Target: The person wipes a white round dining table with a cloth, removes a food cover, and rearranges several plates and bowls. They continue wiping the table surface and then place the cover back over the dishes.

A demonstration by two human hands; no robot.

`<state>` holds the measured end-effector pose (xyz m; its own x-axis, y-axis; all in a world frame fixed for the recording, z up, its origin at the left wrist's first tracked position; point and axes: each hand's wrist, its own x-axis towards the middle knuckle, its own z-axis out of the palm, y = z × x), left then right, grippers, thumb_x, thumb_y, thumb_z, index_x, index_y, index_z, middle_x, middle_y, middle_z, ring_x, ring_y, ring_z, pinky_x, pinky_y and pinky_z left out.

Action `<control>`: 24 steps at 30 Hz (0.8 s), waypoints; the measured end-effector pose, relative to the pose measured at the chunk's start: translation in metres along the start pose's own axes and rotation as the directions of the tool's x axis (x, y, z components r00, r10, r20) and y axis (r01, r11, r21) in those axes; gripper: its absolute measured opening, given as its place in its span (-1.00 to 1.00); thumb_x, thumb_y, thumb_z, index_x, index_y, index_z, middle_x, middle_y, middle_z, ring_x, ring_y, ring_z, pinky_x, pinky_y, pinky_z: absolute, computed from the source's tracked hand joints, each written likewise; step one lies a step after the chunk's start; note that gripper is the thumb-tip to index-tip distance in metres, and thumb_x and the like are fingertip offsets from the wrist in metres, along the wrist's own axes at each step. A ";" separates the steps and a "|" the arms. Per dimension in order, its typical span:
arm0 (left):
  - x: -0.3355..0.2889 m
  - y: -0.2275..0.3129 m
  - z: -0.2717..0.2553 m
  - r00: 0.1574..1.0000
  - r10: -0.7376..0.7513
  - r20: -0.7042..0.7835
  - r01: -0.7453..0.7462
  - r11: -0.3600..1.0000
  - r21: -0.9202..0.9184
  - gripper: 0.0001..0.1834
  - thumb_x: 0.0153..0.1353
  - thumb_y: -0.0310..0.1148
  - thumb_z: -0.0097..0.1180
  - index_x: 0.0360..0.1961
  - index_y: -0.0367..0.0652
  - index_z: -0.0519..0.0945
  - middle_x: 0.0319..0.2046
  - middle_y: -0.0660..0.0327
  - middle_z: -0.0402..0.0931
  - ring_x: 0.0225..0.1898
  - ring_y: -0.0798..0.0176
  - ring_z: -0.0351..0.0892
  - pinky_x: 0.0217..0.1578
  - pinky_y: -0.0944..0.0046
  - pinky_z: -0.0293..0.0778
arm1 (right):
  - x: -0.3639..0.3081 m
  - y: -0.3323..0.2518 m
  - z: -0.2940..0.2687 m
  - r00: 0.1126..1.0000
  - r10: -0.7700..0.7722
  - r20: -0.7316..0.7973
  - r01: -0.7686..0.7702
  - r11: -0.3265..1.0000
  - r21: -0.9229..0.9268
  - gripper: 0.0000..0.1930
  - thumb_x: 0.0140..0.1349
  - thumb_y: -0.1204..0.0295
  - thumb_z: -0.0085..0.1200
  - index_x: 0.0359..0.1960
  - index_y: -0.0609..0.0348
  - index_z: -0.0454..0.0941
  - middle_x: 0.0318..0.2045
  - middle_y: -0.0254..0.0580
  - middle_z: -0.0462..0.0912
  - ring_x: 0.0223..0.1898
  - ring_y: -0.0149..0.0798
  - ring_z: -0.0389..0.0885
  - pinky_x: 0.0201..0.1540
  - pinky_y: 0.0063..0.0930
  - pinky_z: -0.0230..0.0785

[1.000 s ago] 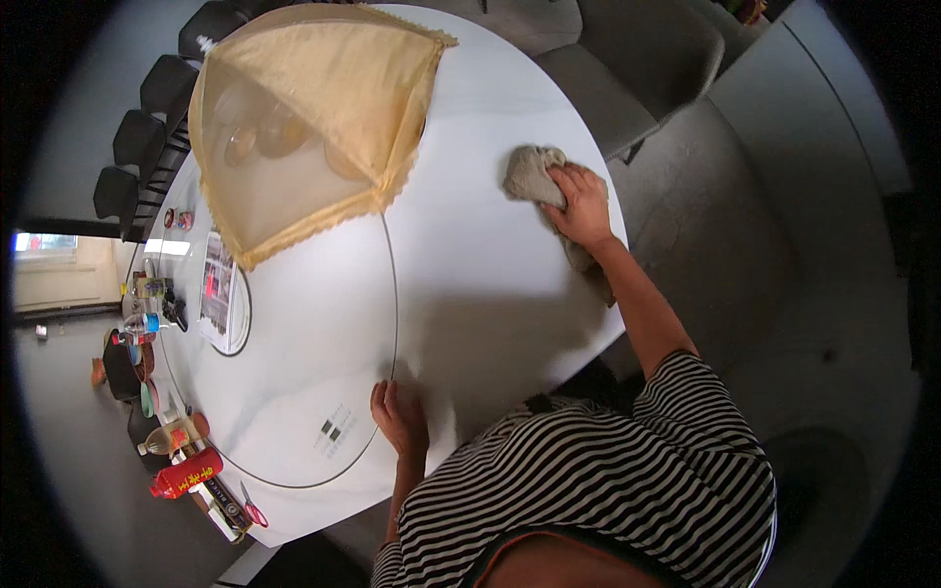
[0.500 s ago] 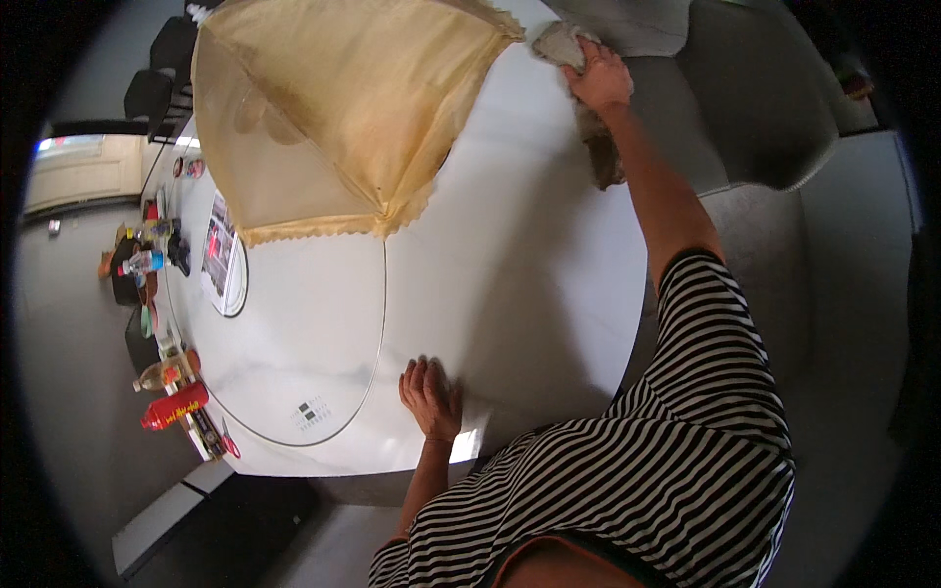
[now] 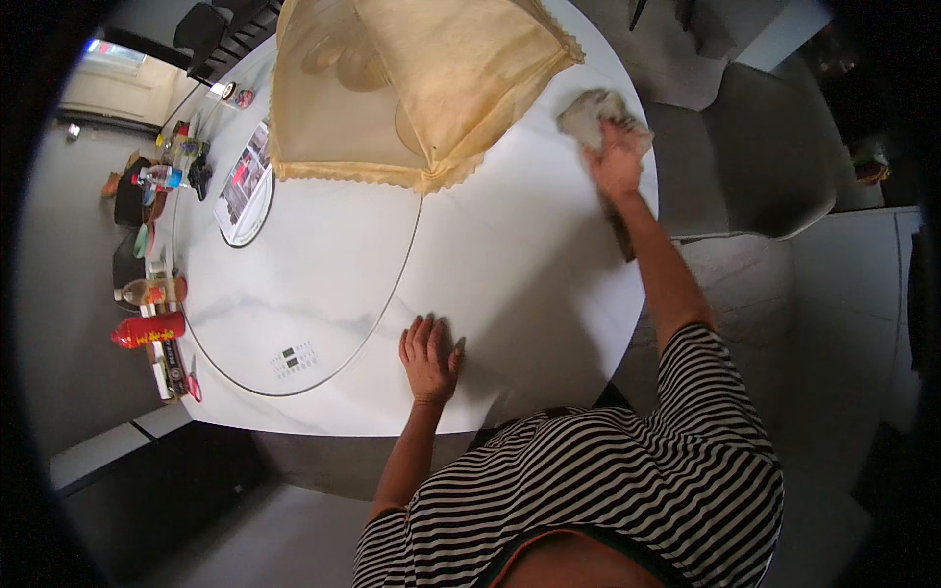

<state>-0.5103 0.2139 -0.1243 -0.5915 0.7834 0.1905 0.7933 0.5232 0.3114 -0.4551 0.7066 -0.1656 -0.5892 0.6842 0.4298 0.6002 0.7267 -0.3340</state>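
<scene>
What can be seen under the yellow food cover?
The cover has a sheer panel showing rounded, dish-like shapes, contents unclear. Whatever its opaque panel covers is hidden.

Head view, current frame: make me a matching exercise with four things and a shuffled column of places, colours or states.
Things:
1. Cloth
2. Food cover
3. Scissors
4. Left hand

Descriptions:
A. Empty, palm down on the table
B. Pink-handled, near the red bottle
C. Bunched under the right hand
D. Yellow, with a see-through panel

Pairs: 1-C, 2-D, 3-B, 4-A
</scene>
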 end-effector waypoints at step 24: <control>-0.004 0.005 0.003 0.981 -0.175 -0.086 0.191 0.952 0.240 -0.35 0.35 0.05 -0.08 0.32 -0.15 0.27 0.30 -0.13 0.21 0.33 -0.25 0.18 0.30 -0.30 0.04 | -0.048 -0.094 -0.078 0.776 -0.608 0.167 0.167 0.454 0.875 -0.64 0.14 0.50 0.27 0.00 0.18 0.55 -0.05 -0.04 0.60 -0.01 0.02 0.57 0.04 -0.19 0.47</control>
<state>-0.5030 0.2145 -0.1265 -0.7313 0.6482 0.2123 0.6769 0.7279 0.1094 -0.4414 0.6001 -0.0898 -0.9126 0.1000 0.3965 -0.2991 0.4979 -0.8140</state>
